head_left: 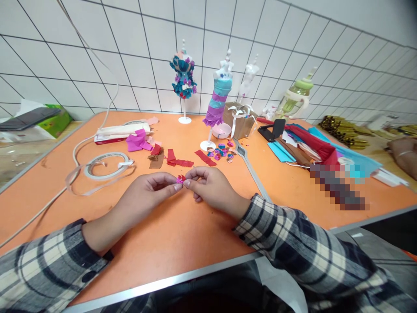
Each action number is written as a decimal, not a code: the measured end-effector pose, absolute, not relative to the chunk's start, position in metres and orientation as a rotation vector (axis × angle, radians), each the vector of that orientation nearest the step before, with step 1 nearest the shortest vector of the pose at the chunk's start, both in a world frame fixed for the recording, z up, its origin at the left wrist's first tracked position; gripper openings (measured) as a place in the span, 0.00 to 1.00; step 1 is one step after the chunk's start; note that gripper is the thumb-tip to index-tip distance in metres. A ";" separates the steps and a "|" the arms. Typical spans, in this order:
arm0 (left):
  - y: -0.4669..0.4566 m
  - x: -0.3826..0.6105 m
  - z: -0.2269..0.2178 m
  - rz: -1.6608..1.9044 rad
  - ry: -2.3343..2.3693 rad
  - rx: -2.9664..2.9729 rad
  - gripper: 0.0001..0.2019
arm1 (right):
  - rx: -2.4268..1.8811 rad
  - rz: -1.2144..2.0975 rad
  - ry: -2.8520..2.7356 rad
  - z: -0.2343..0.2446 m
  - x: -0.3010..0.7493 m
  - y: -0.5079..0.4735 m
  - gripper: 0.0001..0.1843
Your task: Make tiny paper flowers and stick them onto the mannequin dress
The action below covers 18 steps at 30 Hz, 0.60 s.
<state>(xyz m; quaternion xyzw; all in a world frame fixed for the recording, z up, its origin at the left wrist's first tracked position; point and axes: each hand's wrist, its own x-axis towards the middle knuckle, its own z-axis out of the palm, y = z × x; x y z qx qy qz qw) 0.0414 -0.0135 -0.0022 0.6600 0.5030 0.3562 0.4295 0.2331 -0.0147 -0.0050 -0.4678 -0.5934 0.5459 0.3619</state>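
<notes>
Between my fingertips, above the orange table, is a small red and purple paper flower (180, 179). My left hand (153, 189) pinches it from the left with thumb and forefinger. From the right, my right hand (208, 184) pinches its other side. Just beyond my hands lie red crepe paper strips (180, 162), a brown crepe paper piece (157, 160) and a magenta crepe paper piece (137, 140). Several small finished paper flowers (222, 152) sit in a cluster by the base of a mini mannequin (219, 100) wrapped in blue and purple paper.
Another decorated mannequin (183, 76) and a bare white one (250, 76) stand at the back. A tape roll (107, 165) and a white cable (75, 152) lie left. Right are a phone stand (275, 130), stacked coloured paper (309, 141), a baby bottle (296, 95) and another person's hand (404, 152).
</notes>
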 end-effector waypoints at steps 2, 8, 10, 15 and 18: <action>-0.013 0.041 -0.001 0.875 1.270 1.694 0.14 | -1.221 1.368 -1.614 -0.007 0.235 -0.014 0.03; -0.012 0.038 -0.003 0.815 1.314 1.785 0.15 | -1.168 1.170 -1.707 -0.005 0.241 -0.013 0.14; -0.012 0.038 -0.004 0.776 1.331 1.815 0.15 | -1.167 1.113 -1.721 -0.004 0.241 -0.013 0.13; -0.012 0.038 -0.003 0.676 1.372 1.950 0.16 | -1.247 1.007 -1.811 -0.009 0.241 -0.011 0.06; -0.012 0.039 0.000 0.660 1.348 1.924 0.18 | -1.256 1.035 -1.782 -0.009 0.240 -0.011 0.05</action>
